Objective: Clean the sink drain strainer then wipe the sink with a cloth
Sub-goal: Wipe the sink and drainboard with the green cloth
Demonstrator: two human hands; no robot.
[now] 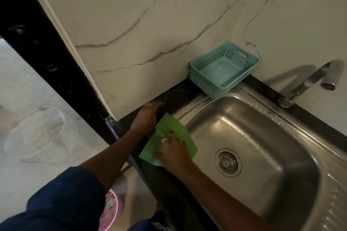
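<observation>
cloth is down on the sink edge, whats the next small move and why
Probably slide the right hand with the green cloth rightward, down into the steel sink. The cloth lies flat at the basin's left rim, water droplets streak the far wall, and the strainer already sits in the drain.

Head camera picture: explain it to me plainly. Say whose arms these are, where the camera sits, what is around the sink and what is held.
There is no machine here. A person wears one wide-angle camera on the head, looking down, so both arms reach in from the bottom of the picture. The right hand presses flat on a green cloth lying over the sink's left rim. The left hand rests on the dark counter beside the cloth; whether it grips the cloth's edge is unclear. The strainer sits in the drain at the basin's bottom. An empty teal basket stands at the sink's back corner against the marble wall. The tap is at the right, with no water running from it.
</observation>
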